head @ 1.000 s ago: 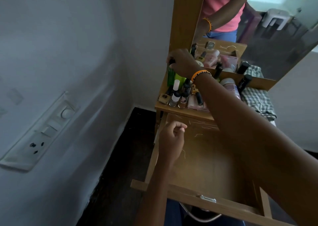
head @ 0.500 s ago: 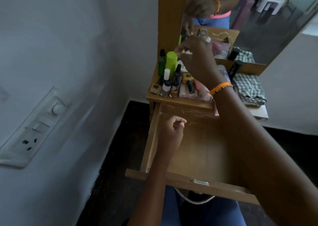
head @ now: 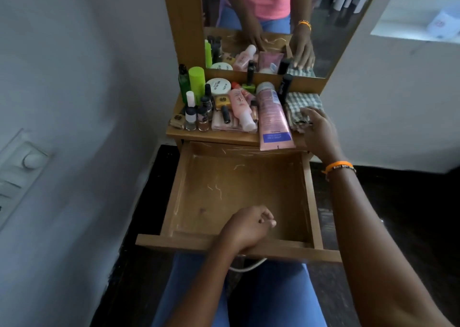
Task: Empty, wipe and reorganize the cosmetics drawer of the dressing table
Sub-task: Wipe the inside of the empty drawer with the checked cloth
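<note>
The wooden drawer is pulled out toward me and holds nothing; its scratched floor is bare. My left hand hovers over the drawer's front edge, fingers loosely curled with nothing in them. My right hand, an orange band on its wrist, reaches onto the checked cloth at the right of the tabletop, fingers spread on it. Cosmetics crowd the tabletop: a big pink tube, a pink bottle, a lime green bottle, a white round jar and several small nail polish bottles.
A mirror in a wooden frame stands behind the tabletop and reflects a person and the items. A white wall with a switch plate is at the left. The floor is dark. My knees in blue jeans are under the drawer front.
My right hand has moved from the bottles at the back left of the tabletop across to the checked cloth at the right. My left hand has drawn back toward the drawer's front edge.
</note>
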Available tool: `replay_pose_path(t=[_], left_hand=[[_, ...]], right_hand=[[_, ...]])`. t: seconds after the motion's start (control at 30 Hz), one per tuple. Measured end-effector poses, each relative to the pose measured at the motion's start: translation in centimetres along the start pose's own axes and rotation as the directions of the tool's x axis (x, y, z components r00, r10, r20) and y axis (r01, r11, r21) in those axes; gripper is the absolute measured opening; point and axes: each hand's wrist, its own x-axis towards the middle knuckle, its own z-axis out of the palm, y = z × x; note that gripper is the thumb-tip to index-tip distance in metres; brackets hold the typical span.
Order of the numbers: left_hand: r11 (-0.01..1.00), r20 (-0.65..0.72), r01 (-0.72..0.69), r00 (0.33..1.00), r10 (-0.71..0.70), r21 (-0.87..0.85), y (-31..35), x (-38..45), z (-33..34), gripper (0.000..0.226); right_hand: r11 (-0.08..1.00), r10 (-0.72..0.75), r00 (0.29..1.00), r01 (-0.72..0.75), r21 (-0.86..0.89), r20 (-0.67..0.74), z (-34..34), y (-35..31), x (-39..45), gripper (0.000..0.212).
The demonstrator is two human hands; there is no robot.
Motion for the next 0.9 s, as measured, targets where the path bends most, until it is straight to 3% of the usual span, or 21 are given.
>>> replay_pose_path(t=[0.07,0.2,0.5,0.77,0.9], left_hand=[[0.998,-0.009,0.016,1.000,-0.016,0.063,0.1,-0.2,0.8,0.023],[0.982,-0.093,0.012,0.996,0.006,0.187,0.0,-0.3,1.4,0.024],[0.962,-0.109,0.032,0.994,-0.003,0.272,0.1,-0.3,1.7,0.024],[0.968,-0.171,-0.008,0.984,0.052,0.251,-0.2,-0.4,1.9,0.017],[0.985,-0.389,-0.084,0.911,0.138,0.152,-0.6,-0.2,1.6,0.018]], right_hand=[[0.999,0.015,0.995,-0.011,-0.041,0.103,-0.1,1.2,0.8,0.046],[0.995,0.009,0.994,0.002,-0.099,0.108,-0.5,1.9,0.5,0.044],[0.928,-0.089,0.989,0.039,-0.370,-0.120,-1.2,1.9,-3.9,0.036],[0.958,0.153,0.983,-0.172,-0.228,-0.100,-2.9,-0.4,-14.1,0.024],[0.980,0.053,0.999,-0.051,-0.192,0.006,-1.9,-1.8,-17.7,0.028]])
